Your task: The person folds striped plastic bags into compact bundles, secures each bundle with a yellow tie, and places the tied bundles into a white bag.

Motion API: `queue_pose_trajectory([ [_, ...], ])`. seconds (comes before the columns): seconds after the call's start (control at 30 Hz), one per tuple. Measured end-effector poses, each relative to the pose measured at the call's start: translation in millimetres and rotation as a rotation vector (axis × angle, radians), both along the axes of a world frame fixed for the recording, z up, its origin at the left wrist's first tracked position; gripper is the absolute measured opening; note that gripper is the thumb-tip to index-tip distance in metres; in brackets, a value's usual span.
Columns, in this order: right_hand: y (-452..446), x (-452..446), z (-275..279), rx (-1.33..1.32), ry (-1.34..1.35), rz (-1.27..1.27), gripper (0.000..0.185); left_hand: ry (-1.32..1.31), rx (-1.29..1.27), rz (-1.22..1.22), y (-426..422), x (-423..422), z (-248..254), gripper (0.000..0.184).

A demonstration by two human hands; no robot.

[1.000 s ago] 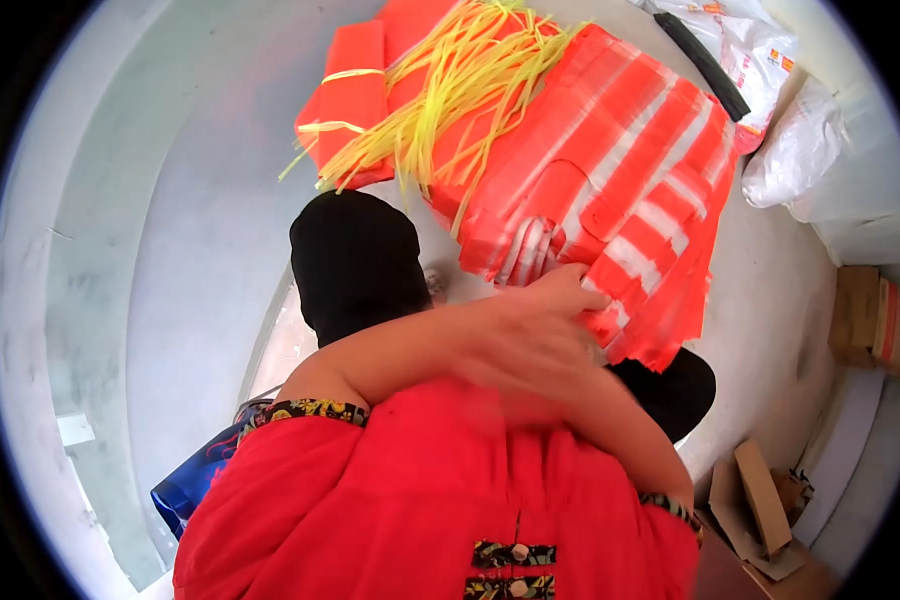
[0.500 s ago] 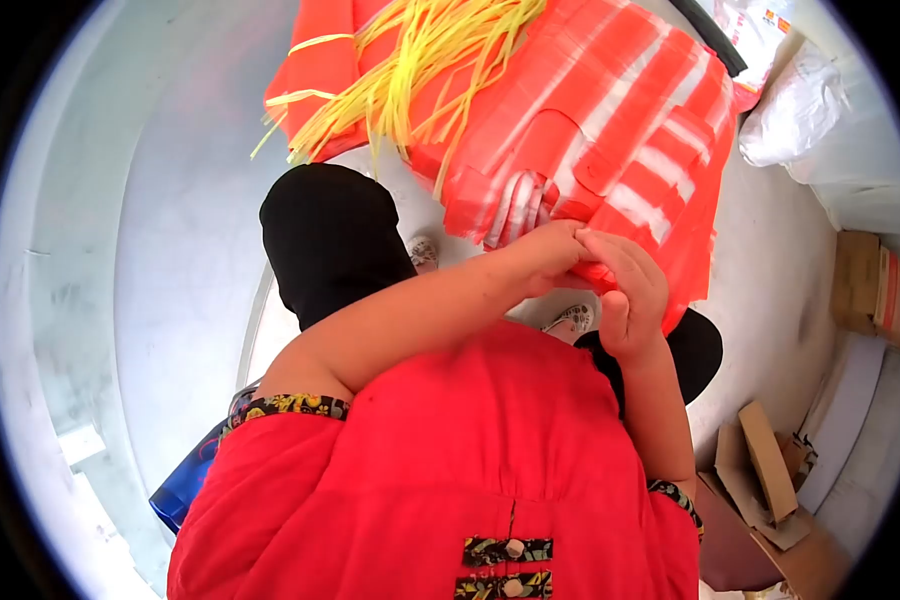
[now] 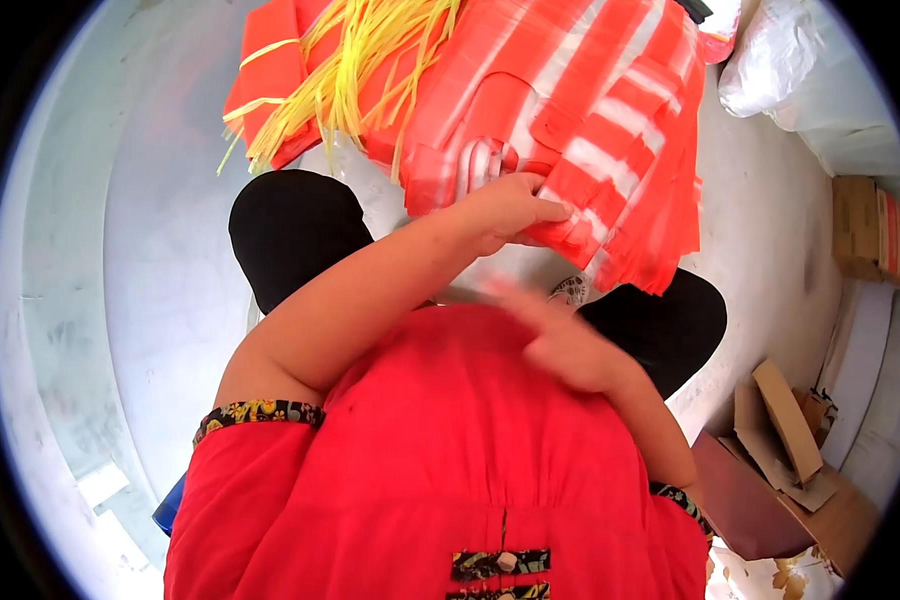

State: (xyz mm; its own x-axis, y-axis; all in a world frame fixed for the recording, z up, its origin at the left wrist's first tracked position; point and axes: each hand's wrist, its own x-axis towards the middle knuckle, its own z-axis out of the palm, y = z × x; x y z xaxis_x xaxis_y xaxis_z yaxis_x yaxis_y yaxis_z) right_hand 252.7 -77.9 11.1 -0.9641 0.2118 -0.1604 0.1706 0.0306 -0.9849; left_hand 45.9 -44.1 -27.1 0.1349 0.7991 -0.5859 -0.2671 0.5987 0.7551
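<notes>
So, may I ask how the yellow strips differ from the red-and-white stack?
The yellow strips are narrow and lie loosely tangled, while the red-and-white stack is broad and layered. The strips are yellow throughout; the stack shows red and white bands. The left hand holds the stack's near edge, but no hand touches the strips. Both seem made of thin, flexible material.
</notes>
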Motion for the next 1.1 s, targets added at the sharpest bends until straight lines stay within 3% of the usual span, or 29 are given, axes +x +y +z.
queue_pose_trajectory([
  [0.03,-9.2,-5.4,-7.8,0.093,0.002,0.279,0.053,-0.005,-0.023,0.016,-0.7,2.1,0.9,0.038],
  [0.13,-3.0,-1.7,-15.2,-0.019,-0.121,0.281,0.048,-0.020,-0.046,0.051,-0.2,4.9,6.0,0.038],
  [0.17,-4.8,1.1,-17.3,0.069,-0.015,0.197,0.039,-0.022,-0.051,0.064,-1.7,4.2,7.9,0.038],
  [0.33,-14.8,16.7,-4.5,-0.019,-0.123,0.143,0.031,-0.007,0.007,-0.012,-1.9,0.7,14.9,0.042],
  [0.47,-20.7,26.3,-13.3,-0.118,-0.171,0.097,0.028,0.041,0.020,0.023,2.2,0.9,-6.0,0.043],
  [0.57,-20.7,26.7,-12.1,-0.128,-0.178,0.050,0.028,-0.009,-0.040,0.034,2.1,0.6,5.4,0.045],
  [0.67,-16.7,27.3,-4.2,0.169,-0.058,-0.037,0.015,0.001,-0.018,0.034,1.3,0.2,10.5,0.047],
  [0.77,3.4,41.6,0.4,0.225,-0.137,-0.145,0.013,-0.021,0.026,0.049,1.3,0.3,0.6,0.045],
  [0.87,17.6,52.1,8.2,0.074,-0.127,-0.456,0.015,-0.005,0.043,0.073,-1.9,1.9,6.6,0.044],
  [1.1,15.1,50.9,-7.2,-0.022,-0.137,-0.460,0.025,0.027,0.025,0.042,-4.1,0.2,10.5,0.045],
])
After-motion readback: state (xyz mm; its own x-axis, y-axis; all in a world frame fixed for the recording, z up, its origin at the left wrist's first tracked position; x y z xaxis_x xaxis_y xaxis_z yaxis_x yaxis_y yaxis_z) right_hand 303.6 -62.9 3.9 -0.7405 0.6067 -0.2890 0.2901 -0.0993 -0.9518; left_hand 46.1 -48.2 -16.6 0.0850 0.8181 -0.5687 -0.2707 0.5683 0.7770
